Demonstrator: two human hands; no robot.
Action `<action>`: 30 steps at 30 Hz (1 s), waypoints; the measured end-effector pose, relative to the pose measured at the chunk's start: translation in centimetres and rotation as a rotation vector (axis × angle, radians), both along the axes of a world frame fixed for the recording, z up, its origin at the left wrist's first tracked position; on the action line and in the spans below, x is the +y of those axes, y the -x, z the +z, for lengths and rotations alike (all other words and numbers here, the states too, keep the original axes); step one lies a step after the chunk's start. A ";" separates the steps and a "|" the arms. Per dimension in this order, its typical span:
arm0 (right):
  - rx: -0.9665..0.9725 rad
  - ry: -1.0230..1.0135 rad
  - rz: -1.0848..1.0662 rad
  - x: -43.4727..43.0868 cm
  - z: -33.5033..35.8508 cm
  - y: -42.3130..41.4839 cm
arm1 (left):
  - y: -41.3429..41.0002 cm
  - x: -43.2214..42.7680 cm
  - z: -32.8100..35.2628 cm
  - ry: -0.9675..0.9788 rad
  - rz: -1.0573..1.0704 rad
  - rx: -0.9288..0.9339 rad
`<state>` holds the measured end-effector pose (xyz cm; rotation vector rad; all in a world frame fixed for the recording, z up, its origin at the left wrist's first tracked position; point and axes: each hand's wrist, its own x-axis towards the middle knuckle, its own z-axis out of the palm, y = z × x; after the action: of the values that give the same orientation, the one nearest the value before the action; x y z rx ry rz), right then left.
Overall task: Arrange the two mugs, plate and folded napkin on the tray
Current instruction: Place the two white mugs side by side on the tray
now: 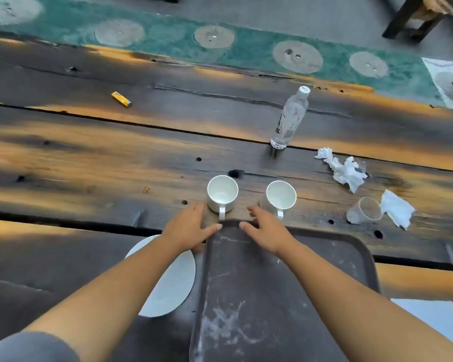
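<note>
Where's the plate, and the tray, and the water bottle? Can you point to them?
plate (178, 283), head view, on its bare white face.
tray (259, 283), head view, on its dark scuffed floor.
water bottle (289, 121), head view, on its clear body beside the label.

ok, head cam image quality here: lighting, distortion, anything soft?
Head view: warm light leaves orange patches and dark shadow bands on the wooden table; wide-angle bends the plank seams; left mug and right mug are sharp; the tray sits in shade, no glare, pale smears; the far carpet looks soft.
</note>
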<state>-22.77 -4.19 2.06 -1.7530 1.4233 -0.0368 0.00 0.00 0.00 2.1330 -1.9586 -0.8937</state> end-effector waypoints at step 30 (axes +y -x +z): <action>-0.375 -0.210 -0.121 -5.8 -2.6 -4.5 | -0.3 -3.4 -4.2 -0.078 0.283 0.796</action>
<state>-18.26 -10.03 -0.57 -1.4007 1.2078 -0.2578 0.31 -3.40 -4.16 1.6281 -1.2107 -1.4676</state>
